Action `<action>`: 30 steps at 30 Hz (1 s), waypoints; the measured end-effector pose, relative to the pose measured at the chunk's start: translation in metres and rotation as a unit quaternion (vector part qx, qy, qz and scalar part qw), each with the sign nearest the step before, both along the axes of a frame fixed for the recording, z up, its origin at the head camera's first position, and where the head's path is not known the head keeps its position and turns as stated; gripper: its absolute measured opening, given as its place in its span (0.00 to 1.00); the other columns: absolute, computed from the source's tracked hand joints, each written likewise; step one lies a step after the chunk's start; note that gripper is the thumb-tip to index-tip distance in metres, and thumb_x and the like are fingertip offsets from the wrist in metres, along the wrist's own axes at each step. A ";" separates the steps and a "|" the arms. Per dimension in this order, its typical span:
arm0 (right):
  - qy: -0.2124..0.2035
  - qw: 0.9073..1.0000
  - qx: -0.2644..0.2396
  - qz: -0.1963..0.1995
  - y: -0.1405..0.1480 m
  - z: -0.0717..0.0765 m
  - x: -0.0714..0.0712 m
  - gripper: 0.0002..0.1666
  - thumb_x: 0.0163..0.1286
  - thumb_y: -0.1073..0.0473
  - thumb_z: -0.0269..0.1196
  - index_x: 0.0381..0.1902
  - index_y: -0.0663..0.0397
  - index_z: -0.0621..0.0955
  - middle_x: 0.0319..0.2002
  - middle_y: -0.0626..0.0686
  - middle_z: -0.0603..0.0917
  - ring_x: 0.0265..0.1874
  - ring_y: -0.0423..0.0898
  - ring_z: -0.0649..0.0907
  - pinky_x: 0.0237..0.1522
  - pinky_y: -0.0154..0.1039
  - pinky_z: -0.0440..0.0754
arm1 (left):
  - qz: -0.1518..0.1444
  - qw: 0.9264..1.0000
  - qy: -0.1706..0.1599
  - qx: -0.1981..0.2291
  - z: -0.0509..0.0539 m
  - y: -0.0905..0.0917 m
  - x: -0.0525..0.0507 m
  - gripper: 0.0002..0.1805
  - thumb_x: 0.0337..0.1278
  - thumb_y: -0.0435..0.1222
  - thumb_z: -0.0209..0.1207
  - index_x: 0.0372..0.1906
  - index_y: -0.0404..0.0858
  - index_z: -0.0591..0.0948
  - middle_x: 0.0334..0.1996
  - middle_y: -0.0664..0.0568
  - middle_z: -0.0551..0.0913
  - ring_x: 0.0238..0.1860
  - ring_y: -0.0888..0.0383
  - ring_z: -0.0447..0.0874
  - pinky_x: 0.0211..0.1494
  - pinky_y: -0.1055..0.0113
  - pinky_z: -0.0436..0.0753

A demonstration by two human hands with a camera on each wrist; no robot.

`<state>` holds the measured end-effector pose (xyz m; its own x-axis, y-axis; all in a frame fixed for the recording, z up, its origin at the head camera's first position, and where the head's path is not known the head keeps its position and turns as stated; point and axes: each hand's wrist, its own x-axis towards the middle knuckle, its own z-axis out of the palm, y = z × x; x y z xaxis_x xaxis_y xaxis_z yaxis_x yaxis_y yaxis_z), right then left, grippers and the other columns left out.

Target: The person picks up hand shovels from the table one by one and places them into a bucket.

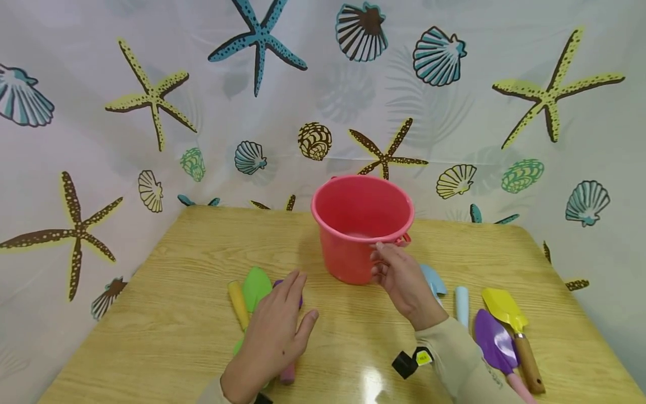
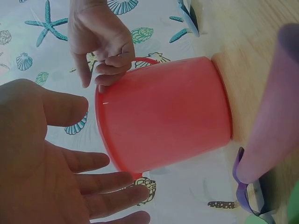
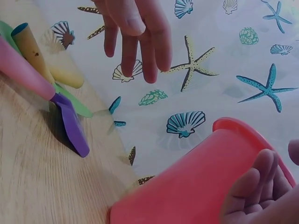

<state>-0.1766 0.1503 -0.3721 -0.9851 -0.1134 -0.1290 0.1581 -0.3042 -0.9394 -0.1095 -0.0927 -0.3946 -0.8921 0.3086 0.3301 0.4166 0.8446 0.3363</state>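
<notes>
A pink-red bucket [image 1: 348,258] stands upright on the wooden table, its mouth facing up. My right hand [image 1: 404,280] is at the bucket's near right rim, fingers loosely curled by its outer wall; in the left wrist view its thumb stands apart from the fingers. Whether the fingertips touch the rim, I cannot tell. My left hand [image 1: 272,331] hovers with straight, spread fingers and holds nothing. Beneath and behind it lie a green trowel [image 1: 256,286], a yellow handle [image 1: 238,303] and a purple tool with a pink handle [image 3: 70,123], partly hidden by the hand.
To the right lie a light blue tool [image 1: 433,279], a light blue handle [image 1: 461,306], a purple trowel [image 1: 497,339] and a yellow shovel [image 1: 504,306] with a wooden handle. A curtain [image 1: 282,118] printed with shells and starfish hangs behind and beside the table [image 1: 171,314].
</notes>
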 end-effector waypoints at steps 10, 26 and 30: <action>-0.015 0.996 -0.004 -0.086 -0.003 0.000 -0.005 0.12 0.76 0.48 0.56 0.32 0.44 0.74 0.31 0.41 0.81 0.27 0.39 0.78 0.35 0.30 0.77 | 0.001 1.000 -0.003 -0.009 -0.001 -0.001 0.001 0.36 0.67 0.49 0.57 0.73 0.34 0.65 0.70 0.38 0.69 0.68 0.42 0.73 0.64 0.45 0.77; -0.014 0.997 0.015 -0.077 0.004 0.007 0.010 0.10 0.77 0.48 0.55 0.43 0.47 0.76 0.36 0.41 0.85 0.40 0.38 0.86 0.53 0.34 0.81 | 0.009 0.999 -0.050 -0.005 0.001 -0.004 0.001 0.36 0.68 0.50 0.56 0.73 0.36 0.65 0.73 0.40 0.66 0.72 0.42 0.68 0.68 0.43 0.73; -0.010 0.998 0.018 -0.067 0.007 0.008 0.019 0.10 0.77 0.48 0.55 0.41 0.46 0.76 0.35 0.40 0.84 0.40 0.37 0.86 0.51 0.33 0.81 | 0.012 0.998 -0.056 -0.006 0.003 -0.005 0.001 0.35 0.69 0.51 0.55 0.73 0.37 0.66 0.74 0.40 0.66 0.73 0.42 0.67 0.69 0.43 0.73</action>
